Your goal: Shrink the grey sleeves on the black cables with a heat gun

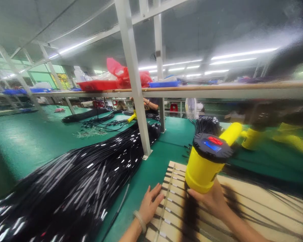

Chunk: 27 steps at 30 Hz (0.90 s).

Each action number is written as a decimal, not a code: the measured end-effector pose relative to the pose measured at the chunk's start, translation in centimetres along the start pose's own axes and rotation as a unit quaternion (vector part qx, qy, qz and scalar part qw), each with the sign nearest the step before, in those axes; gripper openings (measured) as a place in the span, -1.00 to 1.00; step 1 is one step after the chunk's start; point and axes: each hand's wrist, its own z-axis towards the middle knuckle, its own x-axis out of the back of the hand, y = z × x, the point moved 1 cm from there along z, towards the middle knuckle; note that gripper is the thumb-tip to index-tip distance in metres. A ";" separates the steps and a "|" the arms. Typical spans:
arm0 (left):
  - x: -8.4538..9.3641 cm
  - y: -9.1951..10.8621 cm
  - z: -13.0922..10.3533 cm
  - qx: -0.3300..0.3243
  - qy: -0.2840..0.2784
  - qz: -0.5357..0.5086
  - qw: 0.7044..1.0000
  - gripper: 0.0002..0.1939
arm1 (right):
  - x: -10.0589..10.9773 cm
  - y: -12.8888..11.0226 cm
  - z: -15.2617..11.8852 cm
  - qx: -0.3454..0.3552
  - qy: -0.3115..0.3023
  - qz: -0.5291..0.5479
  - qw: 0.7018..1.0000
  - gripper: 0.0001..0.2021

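My right hand (pixel 213 196) is wrapped round the lower body of a yellow heat gun (pixel 200 168). Its black end cap faces up and its handle slants away to the upper right. Below the gun lies a pale wooden board (pixel 257 191) with black cables laid across it in parallel rows. Small white pieces show on the cables, close to the board's left edge. Fingers stretched out, my left hand (pixel 151 203) is at that left edge and holds nothing. Whether its fingertips touch the cables I cannot tell. The gun's nozzle is hidden in dark blur.
A large bundle of black cables (pixel 86 174) covers the green table (pixel 35 134) on the left. A white post (pixel 138 101) rises beyond my hands, supporting a shelf with a red tray (pixel 98 85). Across the table are a person's arm (pixel 151 105) and a fan (pixel 191 107).
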 end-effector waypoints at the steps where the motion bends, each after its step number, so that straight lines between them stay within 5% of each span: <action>1: 0.0 0.0 0.0 0.000 -0.001 0.000 1.000 -0.54 | 0.0 -0.1 0.0 0.000 -0.001 0.008 1.000 -0.66; 18: 0.0 -0.1 0.0 0.011 0.004 0.005 1.000 -0.50 | -0.2 0.4 0.2 -0.012 0.009 0.039 0.999 -0.54; 27: -0.1 0.0 0.0 0.012 0.006 0.005 1.000 -0.49 | 0.4 0.6 -0.1 0.006 -0.008 -0.010 1.000 -0.65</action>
